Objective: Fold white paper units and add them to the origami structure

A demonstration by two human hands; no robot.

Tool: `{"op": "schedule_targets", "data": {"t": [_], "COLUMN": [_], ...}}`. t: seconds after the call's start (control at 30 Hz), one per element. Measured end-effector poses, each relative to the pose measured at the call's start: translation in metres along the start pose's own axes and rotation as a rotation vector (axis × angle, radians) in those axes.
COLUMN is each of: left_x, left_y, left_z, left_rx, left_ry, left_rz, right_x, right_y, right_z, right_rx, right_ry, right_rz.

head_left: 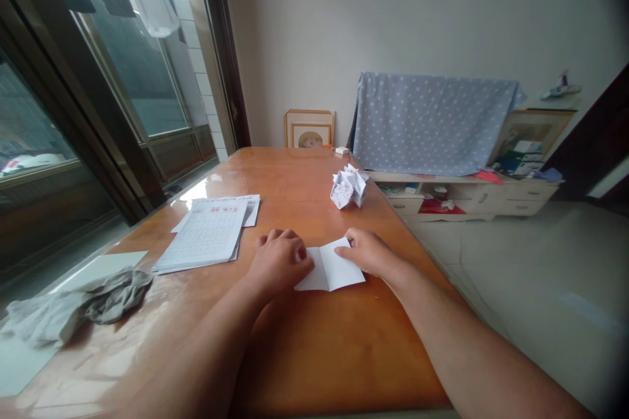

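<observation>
A folded white sheet of paper (330,270) lies on the wooden table (295,340) in front of me, creased down its middle. My left hand (278,260) rests on its left edge with fingers curled, pressing the paper down. My right hand (367,251) sits on the sheet's upper right corner, fingers bent and pinching the edge. Both forearms reach in from the bottom of the view.
A stack of gridded paper sheets (209,234) lies to the left. A folded paper object (348,187) stands farther back. Grey cloth (73,306) rests at the near left. A low cabinet (462,196) with a dotted cloth (432,121) stands beyond the table's right edge.
</observation>
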State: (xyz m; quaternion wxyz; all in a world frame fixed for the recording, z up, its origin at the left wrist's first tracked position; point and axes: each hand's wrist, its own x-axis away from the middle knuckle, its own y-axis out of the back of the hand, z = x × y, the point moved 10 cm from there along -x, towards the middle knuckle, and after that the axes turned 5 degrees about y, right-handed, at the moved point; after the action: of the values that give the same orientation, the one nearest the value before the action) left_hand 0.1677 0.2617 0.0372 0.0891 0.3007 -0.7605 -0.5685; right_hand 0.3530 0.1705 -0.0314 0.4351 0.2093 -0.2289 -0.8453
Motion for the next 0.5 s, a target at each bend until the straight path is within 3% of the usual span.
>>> {"op": "schedule_targets", "data": {"t": [0.13,0.27,0.5], "left_x": [0.002,0.003,0.002], "left_y": [-0.008,-0.023,-0.034], "left_z": [-0.01,-0.022,-0.03], "left_rx": [-0.092,-0.093,-0.109], "left_ry": [-0.078,-0.168,-0.21], "left_rz": [-0.021,0.035,0.072], "right_x": [0.0,0.001,0.005], "right_y": [0.002,0.002,0.012], "right_z": [0.007,0.014,0.031], "right_rx": [0.151,0.278,0.285], "right_ry": [0.045,0.078,0.139], "right_rz": [-0.004,-0.012,-0.039]}}
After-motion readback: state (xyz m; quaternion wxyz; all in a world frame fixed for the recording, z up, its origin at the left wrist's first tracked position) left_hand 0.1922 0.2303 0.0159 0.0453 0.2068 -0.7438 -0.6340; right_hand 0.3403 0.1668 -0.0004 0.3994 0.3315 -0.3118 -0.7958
